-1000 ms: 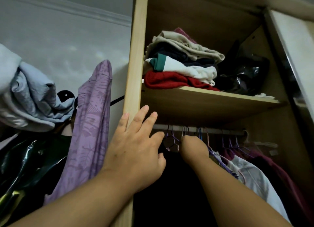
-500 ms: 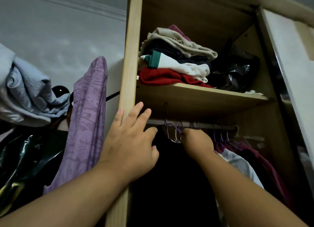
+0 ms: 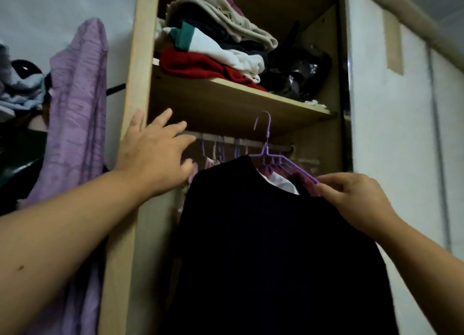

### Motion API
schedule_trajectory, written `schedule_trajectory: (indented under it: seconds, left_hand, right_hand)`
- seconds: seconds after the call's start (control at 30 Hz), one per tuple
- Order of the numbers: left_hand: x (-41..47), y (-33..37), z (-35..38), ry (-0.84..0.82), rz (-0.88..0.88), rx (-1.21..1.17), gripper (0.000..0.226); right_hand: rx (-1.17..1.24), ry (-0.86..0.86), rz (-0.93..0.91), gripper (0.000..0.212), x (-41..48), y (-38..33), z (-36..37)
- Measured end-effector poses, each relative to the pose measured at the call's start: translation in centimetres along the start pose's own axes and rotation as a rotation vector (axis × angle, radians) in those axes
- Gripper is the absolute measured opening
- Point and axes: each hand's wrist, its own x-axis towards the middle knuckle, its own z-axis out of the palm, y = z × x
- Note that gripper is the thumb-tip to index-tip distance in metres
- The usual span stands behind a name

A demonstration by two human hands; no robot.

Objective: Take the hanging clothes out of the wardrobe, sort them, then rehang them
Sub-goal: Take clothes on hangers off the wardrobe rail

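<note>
**Desk:** What does the frame show, left to right?

**Photographer:** A lilac garment hangs outside the wardrobe, against its pale side panel. The left hand reaches in under the shelf, its fingers spread and holding nothing. The tips are near the rail, though I cannot tell whether they touch it. Next is the purple hanger, its hook clear of the rail and standing in front of the shelf edge. It carries a black top, which hangs across the opening. At right, the fingers of the right hand pinch the far tip of the hanger's arm.

**Desk:** And the step in hand, how is it best done?

**Photographer:** My reading is the take-out stage: one garment is off and the other hangers remain on the rail. A pinch at one tip lets the hanger tilt, so the top could slide off the low shoulder. It would be better to bring the empty left hand to the neck below the hook and level the hanger. Then draw it straight out, keeping the hook away from the shelf edge and the neighbouring hangers, before setting it down for sorting.
</note>
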Motion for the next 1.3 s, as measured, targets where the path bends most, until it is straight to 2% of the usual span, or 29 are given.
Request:
schedule_trajectory:
  seconds: [0.07,0.17,0.27,0.37,0.47,0.57,0.67,0.73,0.8,1.0,1.07,1.13,1.23,1.3]
  left_hand:
    - [-0.1,3.4,0.6,-0.071,0.034,-0.200,0.058]
    - [-1.6,9.7,2.3,-0.183,0.121,-0.421,0.061]
    - [-3.8,15.6,5.1,-0.237,0.159,-0.642,0.053]
    - [-6.2,20.4,7.4,-0.232,0.157,-0.930,0.048]
    - [-8.8,24.9,8.6,-0.253,0.242,-1.148,0.046]
    - [-12.2,29.0,8.7,-0.353,0.332,-1.352,0.024]
    - [-16.3,32.0,9.0,-0.461,0.436,-1.525,0.028]
    - [-19.3,33.5,8.7,-0.514,0.534,-1.585,0.032]
    - [-22.2,34.4,8.2,-0.565,0.599,-1.634,0.023]
    - [-30.3,35.2,4.1,-0.612,0.839,-1.738,0.023]
    - [-32.7,34.9,1.6,-0.677,1.022,-1.774,0.029]
    - [-34.9,35.0,-0.9,-0.669,1.211,-1.782,0.034]
    - [-38.8,35.7,-4.7,-0.707,1.448,-1.750,0.035]
    - [-41.4,36.1,-7.2,-0.719,1.562,-1.689,0.027]
  right_hand:
    - [-0.006,-0.004,0.026,0.009,-3.0,1.1,-2.1]
    - [-0.055,-0.010,0.075,0.011,-7.5,1.9,-4.8]
    - [-0.107,-0.028,0.155,0.022,-12.1,2.5,-7.2]
    - [-0.215,-0.023,0.271,0.023,-16.8,2.6,-9.4]
    - [-0.335,-0.047,0.393,0.017,-21.7,2.1,-10.9]
    - [-0.484,-0.077,0.525,0.008,-26.8,1.4,-11.8]
    - [-0.585,-0.151,0.681,0.014,-31.8,0.0,-11.6]
    - [-0.625,-0.179,0.780,0.016,-35.1,-1.6,-11.2]
    - [-0.642,-0.171,0.877,0.017,-38.3,-3.4,-10.4]
    - [-0.645,-0.022,1.190,0.016,-47.9,-10.7,-7.2]
    - [-0.623,0.022,1.275,0.018,-51.0,-13.2,-6.2]
    - [-0.554,0.098,1.372,0.019,-53.8,-15.4,-5.4]
    - [-0.462,0.244,1.524,0.021,-57.9,-19.3,-5.5]
    - [-0.433,0.331,1.604,0.020,-60.6,-21.8,-6.0]
